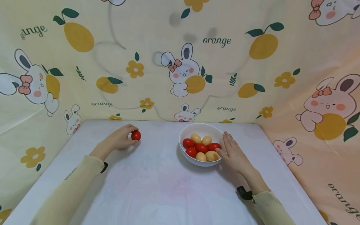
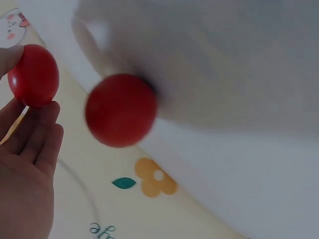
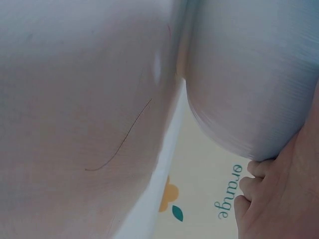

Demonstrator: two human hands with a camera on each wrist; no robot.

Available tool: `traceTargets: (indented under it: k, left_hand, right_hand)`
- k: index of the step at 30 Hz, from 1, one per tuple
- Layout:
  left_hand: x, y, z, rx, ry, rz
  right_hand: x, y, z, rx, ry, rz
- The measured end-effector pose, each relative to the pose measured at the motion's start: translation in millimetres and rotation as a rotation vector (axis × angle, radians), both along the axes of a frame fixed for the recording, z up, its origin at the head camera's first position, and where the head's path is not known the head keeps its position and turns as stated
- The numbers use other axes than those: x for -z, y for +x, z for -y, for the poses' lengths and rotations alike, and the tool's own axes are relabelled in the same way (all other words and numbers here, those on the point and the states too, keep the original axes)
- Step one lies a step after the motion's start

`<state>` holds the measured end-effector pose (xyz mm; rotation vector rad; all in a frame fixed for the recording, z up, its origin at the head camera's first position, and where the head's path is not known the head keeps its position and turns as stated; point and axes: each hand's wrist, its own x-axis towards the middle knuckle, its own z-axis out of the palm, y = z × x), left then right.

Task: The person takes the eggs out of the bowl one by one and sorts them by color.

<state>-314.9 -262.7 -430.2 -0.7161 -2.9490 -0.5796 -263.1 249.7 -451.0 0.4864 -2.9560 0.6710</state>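
Note:
My left hand (image 1: 121,137) pinches a red egg (image 1: 136,135) between thumb and fingers, left of the bowl. In the left wrist view that egg (image 2: 34,75) sits at the fingertips, and a second red egg (image 2: 121,110) appears close to the camera; the head view does not show this second one. A white bowl (image 1: 200,163) holds several red and beige eggs (image 1: 201,147). With fingers straight, my right hand (image 1: 235,156) rests along the bowl's right side, its thumb at the rim. Seen from the right wrist, the bowl's outer wall (image 3: 249,74) touches that hand.
Both hands work over a white table (image 1: 157,187). Behind and beside it hangs a yellow cloth (image 1: 157,28) printed with rabbits, flowers and oranges. A thin dark strand (image 3: 122,142) shows on the pale surface in the right wrist view.

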Motion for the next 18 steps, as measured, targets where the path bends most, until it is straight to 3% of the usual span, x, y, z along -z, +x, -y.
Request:
traceTargets:
  k: [9,18]
  left_hand:
    - [8.4,-3.4,13.1,0.02,-0.03,0.068]
    - [10.2,-1.5,15.3,-0.009,-0.027,0.147]
  right_hand:
    - [1.0,-0.6,0,0.003,0.004,-0.004]
    - [1.6,-1.2,0,0.001,0.011,-0.011]
